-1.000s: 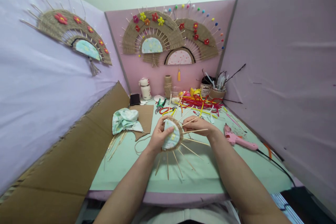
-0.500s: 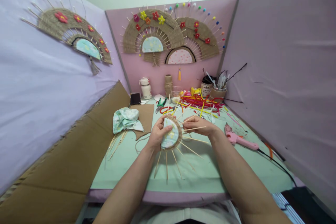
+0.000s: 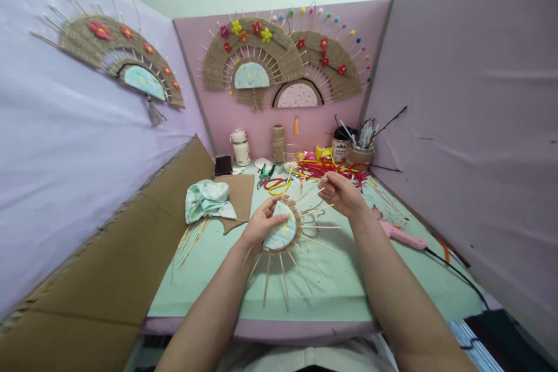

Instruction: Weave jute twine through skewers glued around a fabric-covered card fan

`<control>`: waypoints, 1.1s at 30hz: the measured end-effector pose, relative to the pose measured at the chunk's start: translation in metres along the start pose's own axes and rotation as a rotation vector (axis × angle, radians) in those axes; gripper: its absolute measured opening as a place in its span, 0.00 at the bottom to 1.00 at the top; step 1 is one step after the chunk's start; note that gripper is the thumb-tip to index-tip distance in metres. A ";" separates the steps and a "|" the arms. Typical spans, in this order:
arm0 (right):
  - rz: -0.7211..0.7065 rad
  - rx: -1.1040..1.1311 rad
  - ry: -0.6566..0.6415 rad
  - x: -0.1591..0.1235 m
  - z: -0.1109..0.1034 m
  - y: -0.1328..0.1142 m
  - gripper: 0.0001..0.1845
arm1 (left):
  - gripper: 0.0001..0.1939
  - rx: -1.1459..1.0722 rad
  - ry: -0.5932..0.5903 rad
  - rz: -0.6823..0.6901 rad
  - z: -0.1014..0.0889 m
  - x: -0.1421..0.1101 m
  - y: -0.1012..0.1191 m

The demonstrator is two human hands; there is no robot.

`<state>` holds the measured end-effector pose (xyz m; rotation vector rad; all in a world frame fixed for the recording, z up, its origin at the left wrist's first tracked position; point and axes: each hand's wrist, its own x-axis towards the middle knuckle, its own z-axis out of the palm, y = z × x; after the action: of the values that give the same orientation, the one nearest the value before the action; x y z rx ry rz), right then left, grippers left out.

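Observation:
My left hand (image 3: 267, 222) is closed on a small half-round fan base (image 3: 281, 235), its thumb lying across the pale blue-green patterned cloth face. Brown twine (image 3: 298, 226) runs along the curved edge, and thin wooden sticks fan outward from it. My right hand (image 3: 339, 193) is raised just right of the upper sticks, fingers pinched on a twine end that barely shows. Loose loops of twine (image 3: 311, 220) lie behind the sticks.
A pink glue gun (image 3: 405, 236) with a black cord lies at right. Scissors (image 3: 279, 186), green-handled pliers (image 3: 267, 172) and red and yellow pipe cleaners (image 3: 333, 170) lie behind. Crumpled cloth (image 3: 207, 200), spare sticks (image 3: 192, 241) and cardboard (image 3: 238, 195) are at left. Finished fans (image 3: 257, 32) hang on the partitions.
My right hand has moved up and away from the sticks. The fan base has turned slightly and shifted a little left in my left hand.

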<state>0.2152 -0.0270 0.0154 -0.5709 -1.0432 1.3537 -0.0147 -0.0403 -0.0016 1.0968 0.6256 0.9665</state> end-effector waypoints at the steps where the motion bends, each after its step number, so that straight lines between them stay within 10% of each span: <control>1: -0.010 -0.010 -0.004 0.000 0.001 0.000 0.12 | 0.32 -0.001 0.005 -0.004 0.000 0.001 0.000; 7: 0.023 -0.045 -0.011 -0.001 0.003 0.001 0.16 | 0.34 -0.103 0.108 0.059 -0.006 0.002 0.008; 15: 0.442 -0.538 -0.262 -0.008 0.016 0.017 0.13 | 0.33 -0.220 0.181 0.221 -0.011 0.003 0.013; 19: 0.458 -0.661 -0.507 -0.014 0.032 0.018 0.10 | 0.34 -0.222 0.206 0.226 -0.012 0.005 0.010; 33: 0.374 -0.687 -0.727 -0.014 0.030 0.011 0.14 | 0.31 -0.221 0.072 0.184 -0.013 0.000 0.011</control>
<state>0.1849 -0.0449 0.0161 -0.8251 -2.1194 1.5589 -0.0284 -0.0331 0.0037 0.9370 0.4680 1.2083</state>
